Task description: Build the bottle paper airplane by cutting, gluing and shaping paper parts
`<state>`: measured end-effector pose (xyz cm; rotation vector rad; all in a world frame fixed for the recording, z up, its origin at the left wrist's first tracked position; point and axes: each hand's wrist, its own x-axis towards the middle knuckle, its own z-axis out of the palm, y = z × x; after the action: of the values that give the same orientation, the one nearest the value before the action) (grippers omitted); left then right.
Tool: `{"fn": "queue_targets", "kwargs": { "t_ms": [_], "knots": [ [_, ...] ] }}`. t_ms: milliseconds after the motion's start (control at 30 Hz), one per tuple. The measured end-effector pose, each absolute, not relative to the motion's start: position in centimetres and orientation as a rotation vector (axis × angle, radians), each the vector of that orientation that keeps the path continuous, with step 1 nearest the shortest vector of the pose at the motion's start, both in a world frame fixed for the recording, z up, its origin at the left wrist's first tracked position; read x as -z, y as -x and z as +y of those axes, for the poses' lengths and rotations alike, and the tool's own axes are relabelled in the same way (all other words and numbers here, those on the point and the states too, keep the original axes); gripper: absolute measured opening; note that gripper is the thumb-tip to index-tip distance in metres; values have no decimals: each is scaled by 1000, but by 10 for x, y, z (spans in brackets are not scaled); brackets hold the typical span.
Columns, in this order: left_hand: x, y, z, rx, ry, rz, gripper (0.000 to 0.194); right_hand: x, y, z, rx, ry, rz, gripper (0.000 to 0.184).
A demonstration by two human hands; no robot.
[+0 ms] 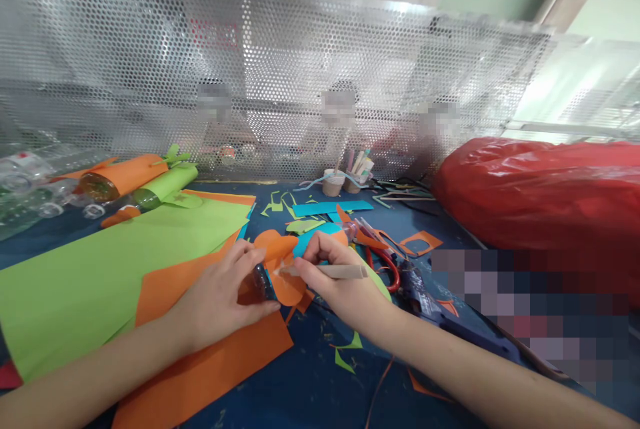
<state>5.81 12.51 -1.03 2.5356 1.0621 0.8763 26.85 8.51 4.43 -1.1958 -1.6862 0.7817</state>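
My left hand [220,295] is closed round the dark clear base of a plastic bottle [265,282], which lies on its side. Blue paper [311,235] wraps the bottle's body. An orange paper cutout [290,290] with rounded lobes sits against the bottle near its base. In my right hand [340,275] is a slim grey pen [350,271], pinched between thumb and fingers, its tip over the orange cutout. Whether the tip touches the paper I cannot tell. Beneath my left hand lies an orange sheet [225,369].
Green sheets [75,289] spread to the left, below paper-wrapped bottles [133,177]. Red-handled scissors [393,275] and a dark blue glue gun [425,299] lie right of my hands. Cups [333,183] stand before the perforated metal screen [280,69]. A red plastic bag [540,192] fills the right.
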Motion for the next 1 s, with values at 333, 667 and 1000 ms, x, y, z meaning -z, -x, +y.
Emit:
{"fn": "queue_targets", "kwargs": {
  "t_ms": [333,667,1000],
  "knots": [
    [9,-58,124,-881,-2536,1070,40,-44,-268,85,-798,1199,-1683,22],
    [9,-58,123,-869,-2563,1072,39,-43,-268,86,-790,1187,-1693,21],
    [11,-57,124,-859,-2575,1079,39,-41,-269,86,-786,1180,-1686,20]
  ]
}}
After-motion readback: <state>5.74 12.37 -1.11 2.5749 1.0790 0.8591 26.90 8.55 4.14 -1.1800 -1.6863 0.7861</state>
